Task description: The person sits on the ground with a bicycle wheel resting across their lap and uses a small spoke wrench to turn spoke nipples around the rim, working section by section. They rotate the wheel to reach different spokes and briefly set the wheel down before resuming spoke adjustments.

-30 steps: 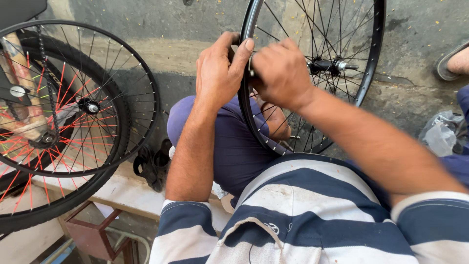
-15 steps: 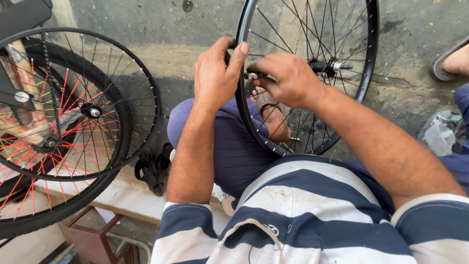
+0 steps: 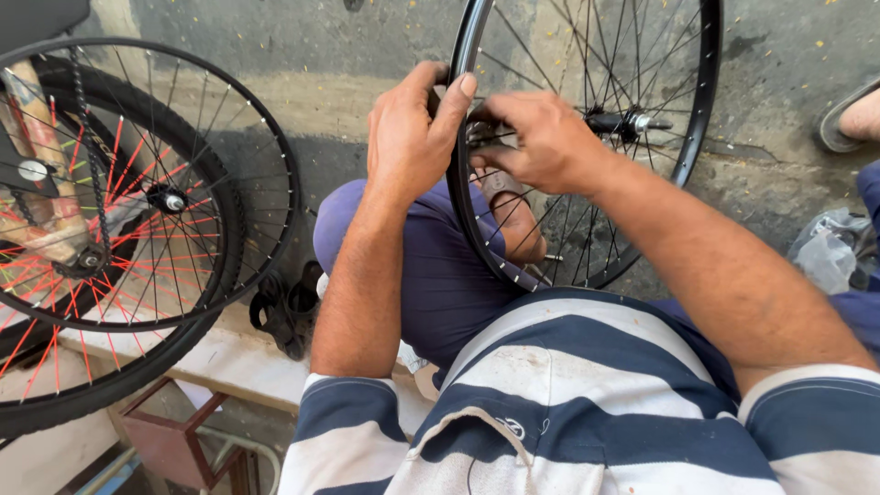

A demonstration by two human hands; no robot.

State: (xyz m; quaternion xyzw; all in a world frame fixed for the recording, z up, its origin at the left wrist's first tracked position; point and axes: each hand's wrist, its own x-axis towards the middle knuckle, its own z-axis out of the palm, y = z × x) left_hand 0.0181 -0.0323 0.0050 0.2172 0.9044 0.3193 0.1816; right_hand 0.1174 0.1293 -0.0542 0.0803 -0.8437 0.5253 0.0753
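I steady the black wheel rim (image 3: pixel 463 229), upright over my lap, with my left hand (image 3: pixel 410 137) clamped on it. My right hand (image 3: pixel 541 137) pinches a spoke (image 3: pixel 486 137); next, careful turning there seems required.

The right hand (image 3: pixel 541 147) is sliding off the rim (image 3: pixel 463 183) inward among the spokes (image 3: pixel 587 82), its fingers (image 3: pixel 490 137) now pinching there, while the left hand (image 3: pixel 412 137) is gripping the rim higher, thumb raised.
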